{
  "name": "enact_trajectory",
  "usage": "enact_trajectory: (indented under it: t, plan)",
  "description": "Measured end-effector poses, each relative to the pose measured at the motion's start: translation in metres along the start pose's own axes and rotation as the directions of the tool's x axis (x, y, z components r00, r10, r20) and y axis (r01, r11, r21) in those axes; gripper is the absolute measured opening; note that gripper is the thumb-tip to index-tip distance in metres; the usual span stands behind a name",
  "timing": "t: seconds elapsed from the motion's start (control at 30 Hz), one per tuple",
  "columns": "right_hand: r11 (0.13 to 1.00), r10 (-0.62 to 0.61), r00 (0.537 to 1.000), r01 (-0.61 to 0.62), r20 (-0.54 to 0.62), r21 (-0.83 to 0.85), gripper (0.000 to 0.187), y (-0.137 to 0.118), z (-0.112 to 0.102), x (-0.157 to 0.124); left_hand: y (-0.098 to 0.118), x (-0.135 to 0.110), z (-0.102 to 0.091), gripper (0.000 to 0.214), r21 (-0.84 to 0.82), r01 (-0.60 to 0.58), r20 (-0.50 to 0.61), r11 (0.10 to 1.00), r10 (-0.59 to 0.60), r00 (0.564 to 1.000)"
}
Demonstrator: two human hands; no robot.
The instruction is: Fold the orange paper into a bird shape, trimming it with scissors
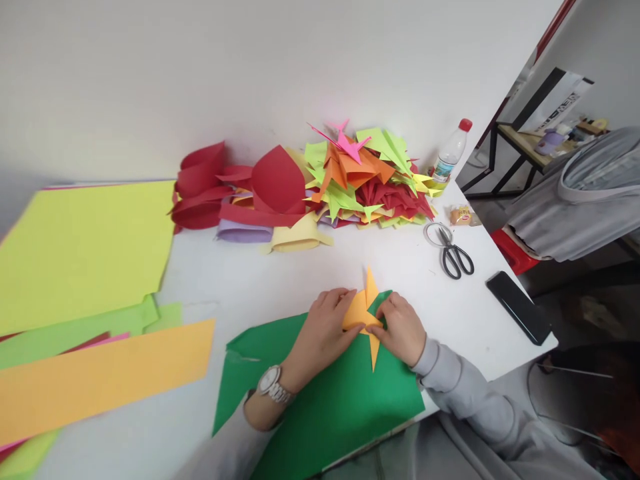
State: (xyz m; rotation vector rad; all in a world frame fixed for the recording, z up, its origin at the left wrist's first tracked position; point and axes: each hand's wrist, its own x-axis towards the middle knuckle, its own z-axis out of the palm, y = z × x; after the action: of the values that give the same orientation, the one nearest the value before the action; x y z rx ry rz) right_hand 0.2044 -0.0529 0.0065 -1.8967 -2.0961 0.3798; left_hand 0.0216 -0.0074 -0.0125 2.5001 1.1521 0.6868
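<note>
A folded orange paper figure [364, 310] with pointed tips sits over a green paper sheet [325, 400] on the white table [260, 280]. My left hand [323, 330], with a silver watch on its wrist, pinches the figure's left side. My right hand [400, 328], in a grey sleeve, pinches its right side. Both hands' fingers are closed on the paper.
A pile of folded paper figures [365, 177] and red curled paper shapes [235, 190] lies by the wall. Scissors [453, 252], a black phone [519, 307], a water bottle [451, 152] and a small packet [463, 215] are at right. Large yellow-green [80, 247] and orange [100, 377] sheets lie at left.
</note>
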Motion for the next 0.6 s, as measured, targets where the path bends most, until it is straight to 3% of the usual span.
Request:
enact_trajectory:
  t: [0.13, 0.27, 0.33, 0.4, 0.5, 0.6]
  plan:
    - [0.971, 0.093, 0.992, -0.11, 0.09, 0.214, 0.022, -0.004, -0.003, 0.006, -0.003, -0.003, 0.001, 0.049, -0.106, 0.017, -0.065, 0.994, -0.024, 0.998]
    - [0.912, 0.09, 0.982, -0.149, 0.167, 0.383, 0.018, -0.005, -0.006, 0.015, -0.002, 0.003, -0.007, 0.044, -0.336, 0.215, -0.078, 0.917, -0.254, 0.964]
    - [0.873, 0.04, 0.977, -0.136, 0.209, 0.469, 0.022, -0.003, -0.007, 0.023, -0.001, 0.007, -0.016, 0.052, -0.492, 0.387, 0.024, 0.78, -0.432, 0.902]
    - [0.829, -0.026, 0.969, -0.116, 0.245, 0.548, 0.02, -0.001, -0.008, 0.033, 0.001, 0.011, -0.026, 0.059, -0.645, 0.522, 0.171, 0.558, -0.56, 0.811]
    - [0.765, -0.117, 0.952, -0.095, 0.283, 0.637, 0.012, 0.0, -0.007, 0.048, 0.003, 0.013, -0.036, 0.047, -0.757, 0.594, 0.377, 0.274, -0.56, 0.738]
    - [0.712, -0.205, 0.932, -0.068, 0.3, 0.699, 0.019, 0.001, -0.003, 0.055, 0.003, 0.011, -0.037, 0.041, -0.777, 0.608, 0.447, 0.164, -0.536, 0.716]
